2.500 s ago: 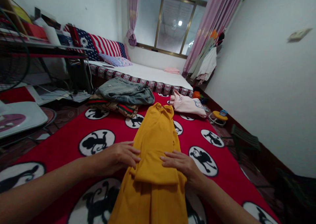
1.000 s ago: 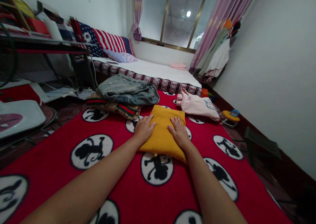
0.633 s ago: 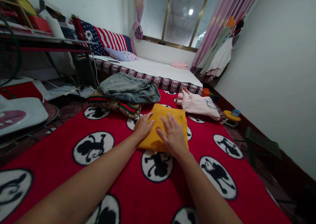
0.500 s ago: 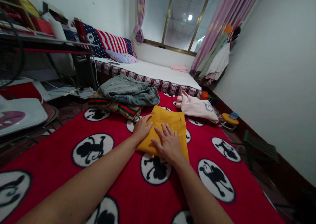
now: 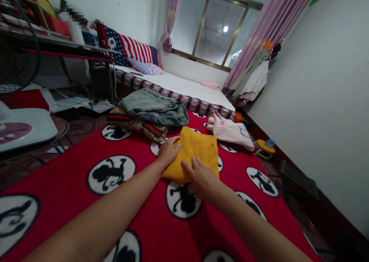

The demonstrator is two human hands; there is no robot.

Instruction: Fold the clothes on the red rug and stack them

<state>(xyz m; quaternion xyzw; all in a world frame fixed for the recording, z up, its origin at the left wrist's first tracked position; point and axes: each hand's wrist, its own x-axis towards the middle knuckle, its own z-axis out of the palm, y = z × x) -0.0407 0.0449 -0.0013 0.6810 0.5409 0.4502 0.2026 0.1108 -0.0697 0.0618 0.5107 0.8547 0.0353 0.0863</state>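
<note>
Folded yellow trousers [image 5: 198,146] lie as a flat, squarish bundle on the red blanket [image 5: 150,223] printed with black monkeys in white circles. My left hand [image 5: 169,151] rests on the bundle's left edge, fingers extended and loosely apart. Over its near edge is my right hand [image 5: 201,177], fingers stretched forward on or just above the cloth; I cannot tell how firmly it touches. Neither hand grips the fabric. Behind the bundle to the left, a denim jacket [image 5: 155,106] lies on a brown patterned garment [image 5: 138,125] with green and red stripes. A folded pink top [image 5: 230,131] lies to the right.
A bed [image 5: 184,85] with a white sheet stands beyond the blanket, below the window. On the left are a cluttered desk [image 5: 69,48] and a white chair [image 5: 25,129]. A yellow stool [image 5: 265,146] and a dark folding stool [image 5: 300,179] stand at the right.
The long yellow trousers have been folded into a compact bundle. My right hand has moved from the bundle's right side across its middle, then back to its near edge. My left hand stays put lately.
</note>
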